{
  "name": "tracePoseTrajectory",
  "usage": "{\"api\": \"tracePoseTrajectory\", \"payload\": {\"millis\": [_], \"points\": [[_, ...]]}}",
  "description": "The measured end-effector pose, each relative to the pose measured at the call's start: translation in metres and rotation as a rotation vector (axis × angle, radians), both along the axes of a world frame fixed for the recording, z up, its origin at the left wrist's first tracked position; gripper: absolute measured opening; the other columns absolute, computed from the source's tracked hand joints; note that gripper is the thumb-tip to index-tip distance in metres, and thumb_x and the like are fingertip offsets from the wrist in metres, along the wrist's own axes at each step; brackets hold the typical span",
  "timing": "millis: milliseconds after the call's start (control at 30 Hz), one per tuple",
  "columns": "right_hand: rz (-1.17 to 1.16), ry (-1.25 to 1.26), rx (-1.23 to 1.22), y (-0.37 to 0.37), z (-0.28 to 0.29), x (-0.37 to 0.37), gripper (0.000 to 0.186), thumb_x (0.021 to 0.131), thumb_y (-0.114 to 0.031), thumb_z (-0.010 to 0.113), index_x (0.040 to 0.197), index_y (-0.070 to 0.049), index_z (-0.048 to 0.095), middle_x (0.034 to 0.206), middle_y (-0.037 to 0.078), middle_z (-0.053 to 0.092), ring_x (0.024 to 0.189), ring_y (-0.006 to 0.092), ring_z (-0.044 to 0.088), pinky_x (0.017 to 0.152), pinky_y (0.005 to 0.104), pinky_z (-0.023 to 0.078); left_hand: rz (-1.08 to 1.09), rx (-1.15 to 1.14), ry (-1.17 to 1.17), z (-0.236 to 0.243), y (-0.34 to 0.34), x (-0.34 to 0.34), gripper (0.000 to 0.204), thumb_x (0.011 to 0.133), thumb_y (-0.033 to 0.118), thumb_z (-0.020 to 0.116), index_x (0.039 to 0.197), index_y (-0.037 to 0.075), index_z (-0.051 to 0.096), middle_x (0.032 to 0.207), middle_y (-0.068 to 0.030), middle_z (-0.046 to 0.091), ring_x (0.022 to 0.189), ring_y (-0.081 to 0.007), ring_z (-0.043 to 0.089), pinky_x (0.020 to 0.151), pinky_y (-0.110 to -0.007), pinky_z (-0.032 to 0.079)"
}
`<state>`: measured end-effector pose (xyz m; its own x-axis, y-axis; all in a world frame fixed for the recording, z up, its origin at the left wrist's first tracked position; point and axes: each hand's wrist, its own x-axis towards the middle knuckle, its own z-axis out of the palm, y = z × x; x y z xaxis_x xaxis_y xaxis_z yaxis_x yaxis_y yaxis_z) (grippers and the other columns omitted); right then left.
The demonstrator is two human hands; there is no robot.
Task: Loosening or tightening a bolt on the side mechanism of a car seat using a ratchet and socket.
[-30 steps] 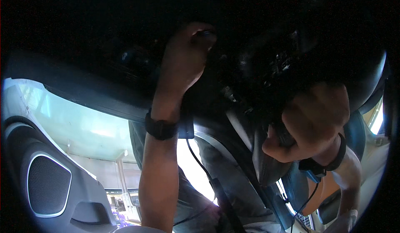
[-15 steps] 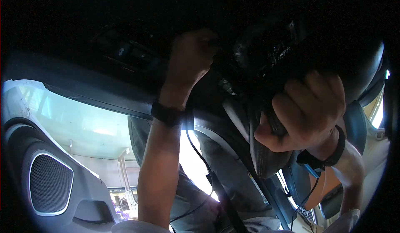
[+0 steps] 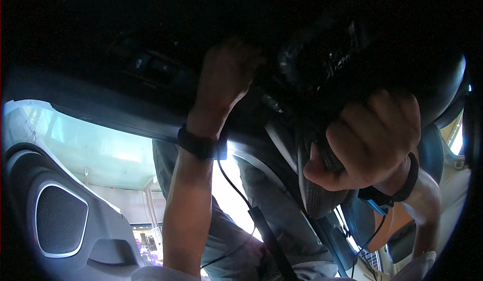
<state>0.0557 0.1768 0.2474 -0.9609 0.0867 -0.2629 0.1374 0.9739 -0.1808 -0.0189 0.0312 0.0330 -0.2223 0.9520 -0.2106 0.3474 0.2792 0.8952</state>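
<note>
The right hand [image 3: 372, 137], at three o'clock, is curled closely around a dark padded part [image 3: 322, 198] at four o'clock; the left hand [image 3: 226, 75], at twelve, is in shadow; its grip I cannot tell

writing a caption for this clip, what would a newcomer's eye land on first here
Probably the right hand, large and well lit right of centre, its fingers curled around a dark padded part. Next would come the white glare in the lower middle and the silver-rimmed speaker grille at lower left. The left hand, above centre, is easier to miss, its fingers lost in shadow.
</note>
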Motion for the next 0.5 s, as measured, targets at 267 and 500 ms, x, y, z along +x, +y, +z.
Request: {"api": "tracePoseTrajectory", "payload": {"millis": [267,500], "points": [[0.028,-0.017,0.003,0.002,-0.002,0.001,0.029,0.061,-0.038,0.063,0.052,-0.018,0.043,0.052,-0.002,0.041,0.05,0.0154,0.035,0.055,0.0339,0.026,-0.034,-0.146,0.02,0.016,0.005,-0.006,0.012,0.089,0.011,0.065,0.093,0.014,0.076,0.096,-0.0112,0.071,0.084,-0.0264,0.07,0.075,-0.038,0.056],[0.005,-0.04,0.0,0.0,-0.005,-0.005,0.029,0.059,-0.036,0.063,0.052,-0.018,0.042,0.052,-0.001,0.04,0.05,0.0165,0.035,0.054,0.033,0.026,-0.188,-0.053,0.131,-0.006,0.0,-0.012,0.018,0.09,0.012,0.061,0.097,0.016,0.077,0.095,-0.0081,0.074,0.08,-0.0254,0.071,0.075,-0.036,0.057]]}}
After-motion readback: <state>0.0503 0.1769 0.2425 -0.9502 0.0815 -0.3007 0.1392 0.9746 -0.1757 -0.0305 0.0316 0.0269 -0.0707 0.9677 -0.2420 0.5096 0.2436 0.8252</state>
